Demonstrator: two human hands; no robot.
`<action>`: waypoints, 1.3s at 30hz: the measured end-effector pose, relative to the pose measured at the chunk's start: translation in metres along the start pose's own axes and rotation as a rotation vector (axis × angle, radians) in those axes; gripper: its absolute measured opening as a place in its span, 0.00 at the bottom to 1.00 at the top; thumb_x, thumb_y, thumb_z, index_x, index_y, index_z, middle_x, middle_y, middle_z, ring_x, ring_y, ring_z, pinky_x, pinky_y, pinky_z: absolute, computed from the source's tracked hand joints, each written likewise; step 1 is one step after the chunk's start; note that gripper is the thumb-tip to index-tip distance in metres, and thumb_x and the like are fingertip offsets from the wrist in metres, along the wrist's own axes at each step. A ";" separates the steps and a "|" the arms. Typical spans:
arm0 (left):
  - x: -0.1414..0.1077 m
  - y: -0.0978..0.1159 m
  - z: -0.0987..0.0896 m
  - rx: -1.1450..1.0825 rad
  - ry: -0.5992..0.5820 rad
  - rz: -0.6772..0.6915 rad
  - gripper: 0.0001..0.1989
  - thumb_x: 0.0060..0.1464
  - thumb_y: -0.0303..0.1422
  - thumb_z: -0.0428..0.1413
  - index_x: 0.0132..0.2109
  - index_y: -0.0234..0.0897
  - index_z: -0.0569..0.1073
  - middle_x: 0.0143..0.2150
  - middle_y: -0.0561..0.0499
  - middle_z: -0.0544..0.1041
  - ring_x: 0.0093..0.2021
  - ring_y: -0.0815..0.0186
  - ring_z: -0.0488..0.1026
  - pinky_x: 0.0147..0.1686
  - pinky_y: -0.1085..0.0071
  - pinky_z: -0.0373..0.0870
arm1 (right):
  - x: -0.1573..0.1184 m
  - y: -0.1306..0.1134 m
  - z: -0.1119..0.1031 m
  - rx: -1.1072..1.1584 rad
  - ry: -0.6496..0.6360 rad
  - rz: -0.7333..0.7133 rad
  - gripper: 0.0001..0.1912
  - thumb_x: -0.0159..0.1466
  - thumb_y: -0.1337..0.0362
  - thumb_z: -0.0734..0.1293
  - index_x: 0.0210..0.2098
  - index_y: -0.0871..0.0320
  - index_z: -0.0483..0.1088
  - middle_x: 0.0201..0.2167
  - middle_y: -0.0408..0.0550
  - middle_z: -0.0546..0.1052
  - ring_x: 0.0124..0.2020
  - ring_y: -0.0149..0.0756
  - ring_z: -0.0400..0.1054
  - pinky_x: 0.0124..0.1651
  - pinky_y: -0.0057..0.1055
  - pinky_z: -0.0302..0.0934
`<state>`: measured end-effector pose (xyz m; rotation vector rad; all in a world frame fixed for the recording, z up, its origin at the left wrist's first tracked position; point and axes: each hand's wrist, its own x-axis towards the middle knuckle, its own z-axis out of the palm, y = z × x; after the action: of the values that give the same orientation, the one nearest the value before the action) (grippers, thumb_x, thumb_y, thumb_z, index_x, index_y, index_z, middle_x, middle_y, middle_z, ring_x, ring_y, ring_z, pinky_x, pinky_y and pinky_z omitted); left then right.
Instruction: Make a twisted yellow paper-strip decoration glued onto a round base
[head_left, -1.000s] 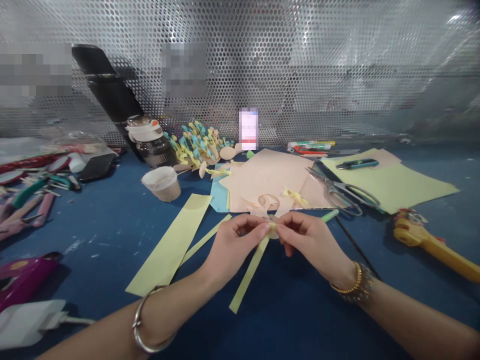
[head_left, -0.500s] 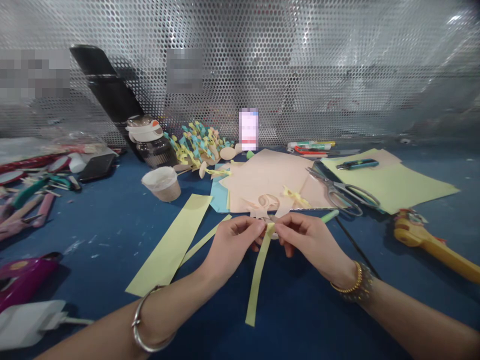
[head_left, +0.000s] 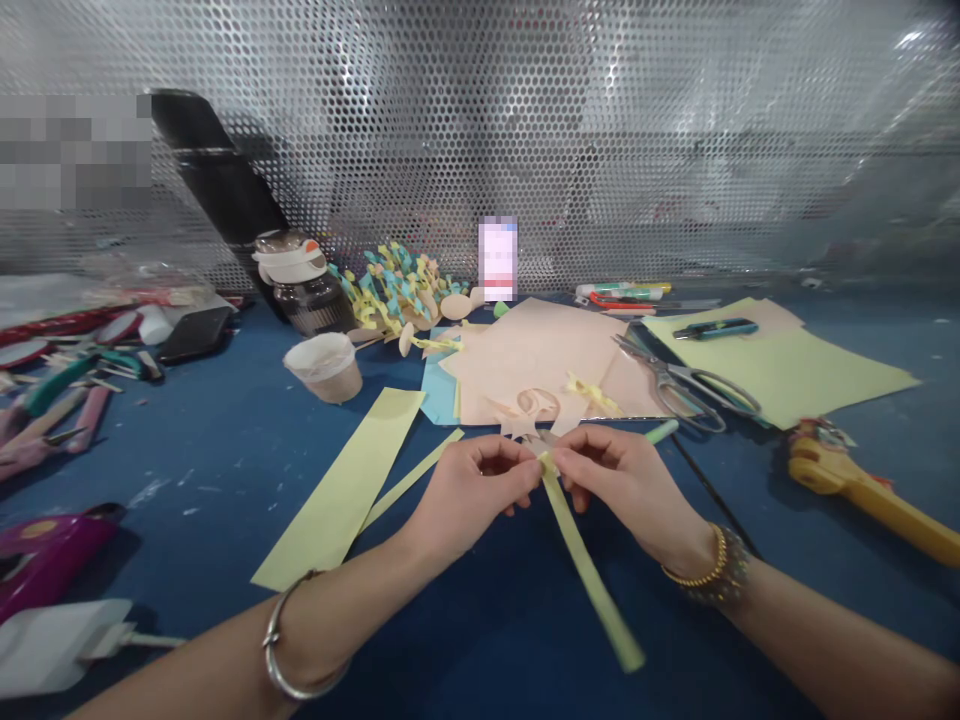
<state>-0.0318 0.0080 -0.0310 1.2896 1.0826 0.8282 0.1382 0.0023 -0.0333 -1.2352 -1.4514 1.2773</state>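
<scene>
A narrow yellow paper strip [head_left: 592, 575] hangs from between my two hands, its free end trailing toward me and to the right. My left hand [head_left: 480, 485] pinches the strip's top end between thumb and index finger. From the other side, my right hand [head_left: 611, 470] pinches the same end, the fingertips almost meeting. Just beyond the fingertips lie curled pink paper scraps [head_left: 536, 405]. To the left rest a wide yellow paper piece [head_left: 345, 485] and another thin yellow strip [head_left: 412, 480], flat on the blue table [head_left: 420, 650].
Scissors [head_left: 682, 380] and a cutter [head_left: 716, 328] lie at the right, near a yellow-handled tool [head_left: 870, 490]. A white cup [head_left: 324, 368], a jar [head_left: 304, 285] and paper-decorated sticks [head_left: 397, 290] stand back left. A purple glue gun [head_left: 52, 550] sits far left.
The strip's free end has swung from lower left to lower right. My left fingertips have shifted slightly right, closer to my right hand.
</scene>
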 end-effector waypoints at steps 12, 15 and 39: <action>0.000 -0.002 0.000 -0.015 0.029 0.052 0.10 0.49 0.37 0.60 0.31 0.32 0.75 0.22 0.54 0.71 0.23 0.74 0.66 0.22 0.78 0.65 | 0.001 0.002 -0.001 -0.013 -0.005 0.003 0.11 0.61 0.58 0.66 0.27 0.60 0.70 0.18 0.37 0.67 0.15 0.21 0.61 0.20 0.21 0.57; 0.001 -0.003 0.000 -0.066 0.052 0.048 0.09 0.50 0.35 0.59 0.29 0.33 0.75 0.22 0.54 0.71 0.22 0.74 0.66 0.21 0.79 0.64 | 0.000 0.002 -0.001 0.006 -0.001 -0.017 0.14 0.62 0.56 0.64 0.26 0.60 0.69 0.19 0.38 0.68 0.15 0.22 0.62 0.20 0.22 0.57; 0.003 -0.009 0.001 -0.181 0.113 0.112 0.03 0.49 0.33 0.61 0.30 0.39 0.78 0.19 0.56 0.70 0.21 0.75 0.64 0.19 0.81 0.62 | 0.001 0.004 0.002 -0.025 -0.021 -0.046 0.05 0.58 0.63 0.68 0.30 0.58 0.72 0.20 0.38 0.70 0.17 0.23 0.62 0.20 0.23 0.57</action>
<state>-0.0308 0.0090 -0.0405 1.1702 1.0056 1.0690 0.1365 0.0032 -0.0371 -1.2010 -1.5064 1.2477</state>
